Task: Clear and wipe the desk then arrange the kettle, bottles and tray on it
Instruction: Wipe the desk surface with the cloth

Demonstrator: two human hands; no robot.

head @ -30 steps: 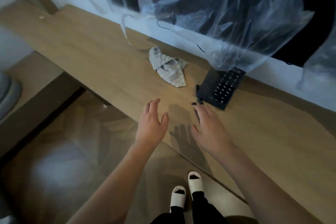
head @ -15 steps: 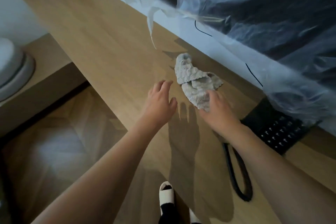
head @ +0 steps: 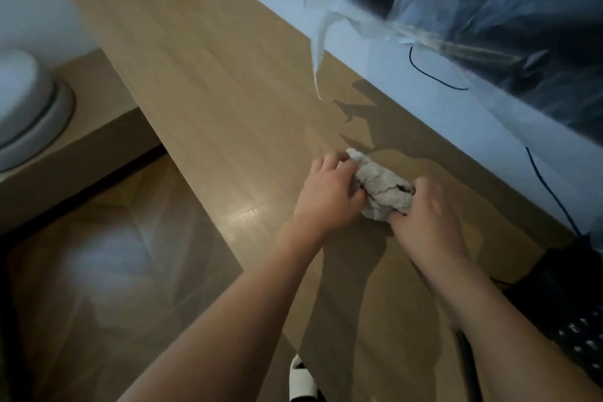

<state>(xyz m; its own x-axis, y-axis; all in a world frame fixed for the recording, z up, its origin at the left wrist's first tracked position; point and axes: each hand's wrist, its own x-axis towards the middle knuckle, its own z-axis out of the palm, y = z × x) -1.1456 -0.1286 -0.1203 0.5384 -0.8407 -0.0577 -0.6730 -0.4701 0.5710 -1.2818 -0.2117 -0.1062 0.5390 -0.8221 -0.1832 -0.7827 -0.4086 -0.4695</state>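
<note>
Head view: both hands, left hand (head: 329,196) and right hand (head: 424,215), grip the bunched cloth (head: 383,191) on the desk (head: 195,81), so it looks like the wiping step, next probably spreading it and sweeping across.

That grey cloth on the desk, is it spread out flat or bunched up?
Bunched up. The cloth is a wrinkled lump on the desk, gripped at either end by the left hand and right hand.

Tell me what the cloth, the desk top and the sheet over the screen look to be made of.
Cloth: looks like soft grey terry, nubbly and crumpled, gripped by the left hand and right hand.
Desk top: wood-grain, probably laminate; smooth with a sheen.
Sheet: thin clear plastic film, wrinkled and glossy.
</note>
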